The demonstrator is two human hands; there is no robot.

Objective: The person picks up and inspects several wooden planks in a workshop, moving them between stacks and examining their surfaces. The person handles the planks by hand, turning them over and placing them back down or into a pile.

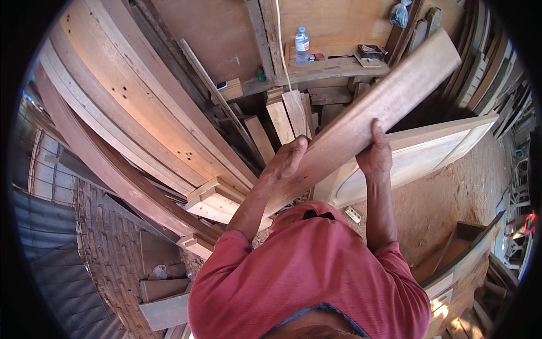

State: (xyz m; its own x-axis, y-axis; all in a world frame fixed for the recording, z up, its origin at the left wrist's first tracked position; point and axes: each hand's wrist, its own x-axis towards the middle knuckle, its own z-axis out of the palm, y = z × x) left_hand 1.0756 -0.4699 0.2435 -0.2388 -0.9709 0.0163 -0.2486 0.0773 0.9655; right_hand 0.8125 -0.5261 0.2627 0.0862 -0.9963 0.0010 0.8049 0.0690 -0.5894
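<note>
Slanting from the person's chest up to the right, the board (pixel 406 85) is long, flat and reddish brown, its face smooth with faint grain and a paler sheen toward the upper end. That end is cut straight across; a small dark mark shows lower on the face, and a darker band runs along the left edge. The lower end disappears behind the red cap (pixel 307 214).

Both hands grip the board, one at each long edge, so it lies between them. The left hand (pixel 287 161) closes on the left edge, lower down, its fingertips mostly out of sight. The right hand (pixel 375 152) clasps the right edge a little higher, thumb flat on the face and fingers hidden underneath.

Beyond the right hand, a pale panel (pixel 435 147) stands partly behind the board. Tall planks (pixel 135 96) lean to the left, and a bottle (pixel 302 48) stands on the shelf (pixel 333 69) ahead.
</note>
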